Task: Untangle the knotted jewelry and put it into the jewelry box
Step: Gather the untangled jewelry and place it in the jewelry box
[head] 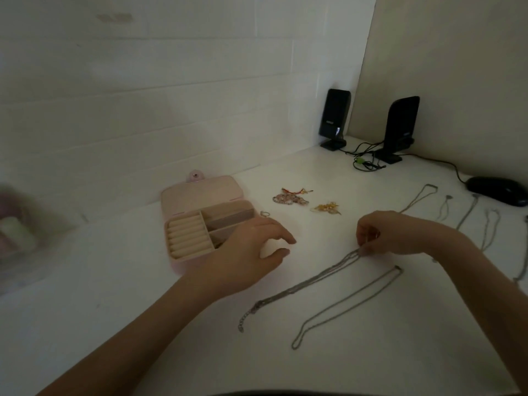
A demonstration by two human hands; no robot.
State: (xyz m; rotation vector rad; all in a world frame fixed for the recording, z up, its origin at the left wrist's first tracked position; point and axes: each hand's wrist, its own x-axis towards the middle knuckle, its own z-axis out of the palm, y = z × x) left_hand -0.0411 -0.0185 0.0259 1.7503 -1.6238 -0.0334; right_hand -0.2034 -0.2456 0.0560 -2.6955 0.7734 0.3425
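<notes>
A smooth white surface (371,367) sits in a dim corner, between a white brick wall (171,81) and a plain cream wall (457,67).

Both forearms are bare and enter from the bottom of the view, the left one from the lower left corner and the right one from the right edge. The left hand (251,252) is stretched forward with the palm turned down, its fingers relaxed and a little spread, the thumb apart below the index finger; it holds nothing. The right hand (400,234) is bent at the wrist toward the left, with its fingers curled together, and the fingertips (364,250) pinch a thin silver chain (308,281). The two hands are apart, at nearly the same height in the view.
</notes>
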